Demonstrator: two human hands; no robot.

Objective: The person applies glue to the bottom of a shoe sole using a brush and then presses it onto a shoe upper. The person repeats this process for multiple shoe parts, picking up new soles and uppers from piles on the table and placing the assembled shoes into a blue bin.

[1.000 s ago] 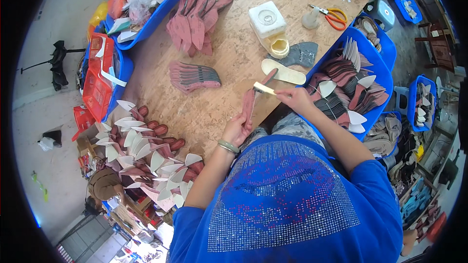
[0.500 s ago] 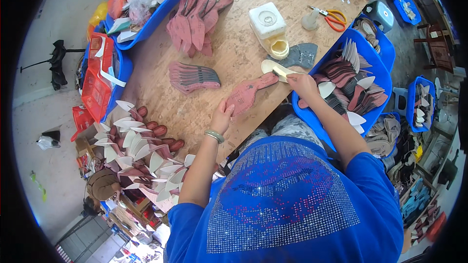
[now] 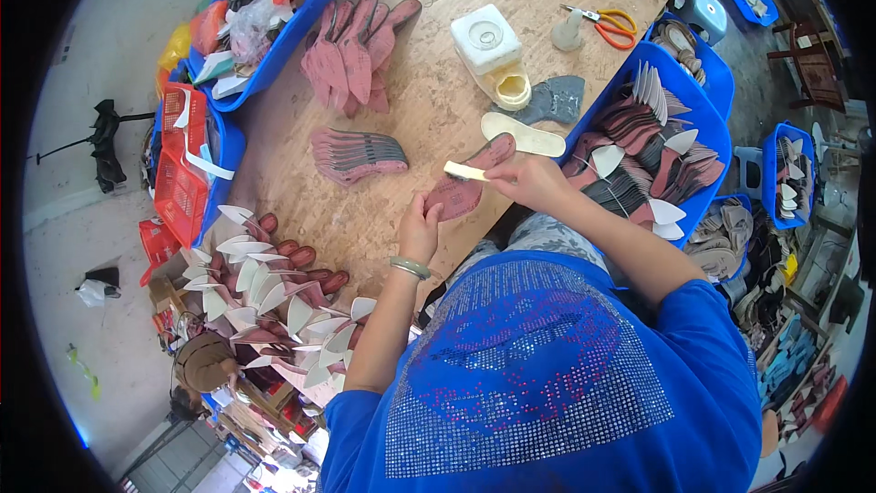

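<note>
My left hand (image 3: 421,230) grips the wide end of a reddish insole (image 3: 453,200) at the table's near edge. Between the fingers of my right hand (image 3: 527,182) is a small brush (image 3: 468,171) with a pale handle, held across the insole's middle. Its dark bristles are partly hidden, so whether they touch the insole cannot be made out. A cream insole (image 3: 523,135) lies flat just beyond my right hand. Past it stand a white and yellow glue container (image 3: 511,89) with a round opening and a dark grey sheet piece (image 3: 557,99).
Fanned reddish insoles (image 3: 359,157) and another bunch (image 3: 351,59) lie to the left. Orange-handled pliers (image 3: 613,27) rest far right beside a small pale bottle (image 3: 567,34). A blue bin (image 3: 698,110) of insoles stands right; white-tipped insoles (image 3: 274,283) crowd the lower left.
My right hand has moved left with the brush, from the cream insole to over the reddish one. The cream insole now lies apart from the reddish one. The view has shifted slightly.
</note>
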